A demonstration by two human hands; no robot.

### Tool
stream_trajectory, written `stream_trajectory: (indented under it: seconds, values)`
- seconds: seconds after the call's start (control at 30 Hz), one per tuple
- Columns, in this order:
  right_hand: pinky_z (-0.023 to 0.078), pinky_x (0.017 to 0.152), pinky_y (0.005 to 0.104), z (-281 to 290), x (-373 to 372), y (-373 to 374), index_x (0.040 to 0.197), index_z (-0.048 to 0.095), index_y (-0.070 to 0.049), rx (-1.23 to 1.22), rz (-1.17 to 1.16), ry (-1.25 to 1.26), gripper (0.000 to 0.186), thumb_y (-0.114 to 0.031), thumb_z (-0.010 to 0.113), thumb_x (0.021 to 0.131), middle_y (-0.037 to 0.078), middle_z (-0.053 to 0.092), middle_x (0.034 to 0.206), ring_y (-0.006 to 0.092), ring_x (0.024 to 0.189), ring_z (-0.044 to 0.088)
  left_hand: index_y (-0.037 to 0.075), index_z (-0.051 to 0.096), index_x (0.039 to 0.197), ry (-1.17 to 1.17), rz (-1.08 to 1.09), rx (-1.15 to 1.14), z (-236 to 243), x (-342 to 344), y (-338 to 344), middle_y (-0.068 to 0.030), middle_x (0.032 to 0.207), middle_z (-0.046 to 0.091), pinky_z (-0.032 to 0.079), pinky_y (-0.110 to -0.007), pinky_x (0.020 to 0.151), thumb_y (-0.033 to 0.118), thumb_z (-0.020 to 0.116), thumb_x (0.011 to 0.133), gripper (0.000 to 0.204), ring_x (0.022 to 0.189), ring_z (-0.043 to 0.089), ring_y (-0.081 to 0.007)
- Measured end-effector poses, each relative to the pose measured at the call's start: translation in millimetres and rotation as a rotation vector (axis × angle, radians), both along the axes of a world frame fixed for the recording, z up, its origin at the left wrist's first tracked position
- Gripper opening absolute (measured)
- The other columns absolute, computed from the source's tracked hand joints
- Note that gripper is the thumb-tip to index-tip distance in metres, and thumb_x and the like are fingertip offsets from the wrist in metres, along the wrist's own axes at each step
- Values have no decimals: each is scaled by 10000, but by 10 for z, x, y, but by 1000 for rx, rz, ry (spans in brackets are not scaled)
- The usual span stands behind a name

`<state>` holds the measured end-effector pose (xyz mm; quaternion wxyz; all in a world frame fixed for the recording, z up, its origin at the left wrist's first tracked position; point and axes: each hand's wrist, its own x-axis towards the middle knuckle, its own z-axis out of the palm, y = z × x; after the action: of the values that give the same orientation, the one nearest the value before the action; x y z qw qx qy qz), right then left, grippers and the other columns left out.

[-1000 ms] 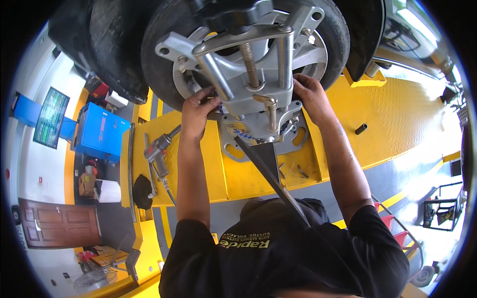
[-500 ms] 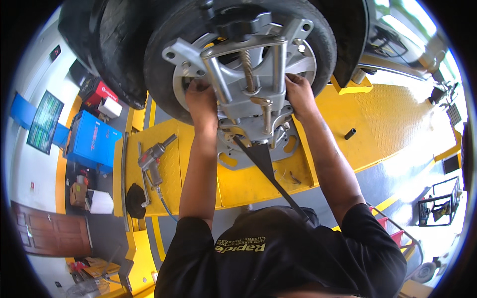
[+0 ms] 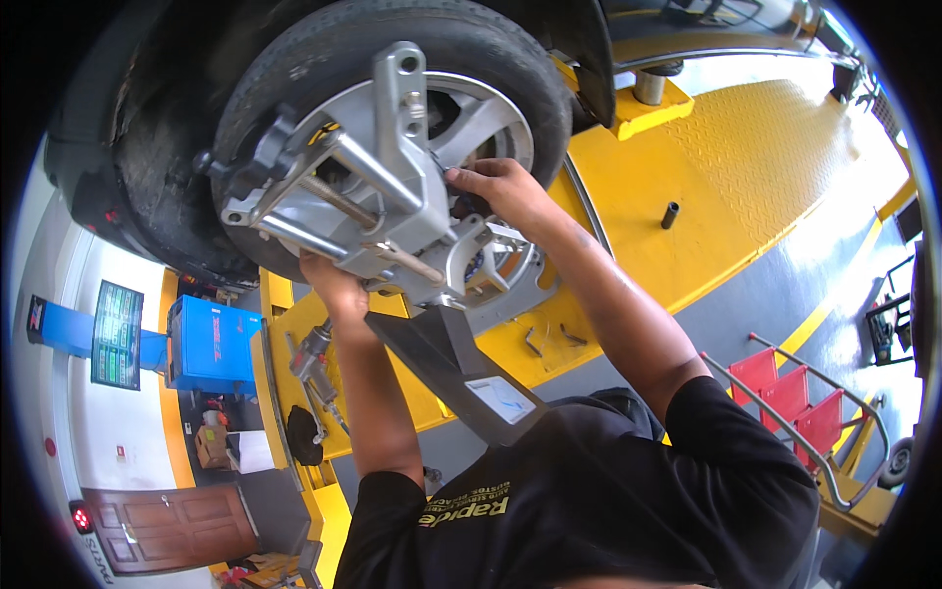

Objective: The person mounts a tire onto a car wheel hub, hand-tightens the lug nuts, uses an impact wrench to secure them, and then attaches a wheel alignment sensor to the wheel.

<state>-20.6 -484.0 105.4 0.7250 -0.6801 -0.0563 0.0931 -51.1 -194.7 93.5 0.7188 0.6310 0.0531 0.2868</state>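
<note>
A grey metal wheel clamp (image 3: 400,221) with bright rods and a threaded spindle sits across the silver rim of a car wheel (image 3: 546,103). Its black star knob (image 3: 265,157) points to the left. My right hand (image 3: 502,198) is at the clamp's right side by the spokes, thumb and fingers pinched together; what they grip is too small to name. Under the clamp's lower left end is my left hand (image 3: 334,287), its fingers hidden behind the metal. A black sensor arm (image 3: 432,363) with a small screen hangs from the clamp toward my chest.
A yellow ramp (image 3: 628,265) runs below the wheel, bearing a dark socket (image 3: 670,215) and small loose metal pieces. An air impact wrench (image 3: 312,358) lies at left. Red trays on a cart (image 3: 785,398) stand right; a blue cabinet (image 3: 211,339) stands far left.
The clamp has swung from upright to a leftward tilt, and the view has shifted too. The left hand has gone down beneath the clamp's lower end; the right stays at its right side.
</note>
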Motion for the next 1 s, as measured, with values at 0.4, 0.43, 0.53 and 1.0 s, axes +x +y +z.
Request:
stream_trajectory:
  seconds: [0.4,0.43,0.53,1.0]
  values:
    - [549,888,393,76,-70,-101,1169,756,41,-97,4,-137,571,-496,672,996,213,760,1041,281,937,736,-28,592,1336,67,35,-24,-230,-225,180,-140,1177,663,568,-393,890,31,717,868,488,1070,677,-253]
    - [555,860,405,128,-49,-84,1087,771,59,-118,-18,-162,566,-490,673,993,221,761,958,294,885,743,-18,611,1333,65,10,-32,-267,-259,218,-139,1187,663,565,-396,901,16,714,873,473,1088,677,-254]
    - [557,843,410,241,11,30,1033,776,67,-125,-109,-117,570,-492,664,996,230,757,906,318,865,747,31,734,1202,-79,55,651,-337,-404,316,-155,1203,675,566,-381,905,-37,706,876,334,1109,693,-262]
    - [570,784,459,193,120,381,813,750,48,-333,-648,-312,520,-441,673,974,206,721,723,402,749,722,14,560,1363,152,-165,-30,-340,-948,401,-175,1293,692,496,-360,932,186,656,1014,400,1175,680,-301]
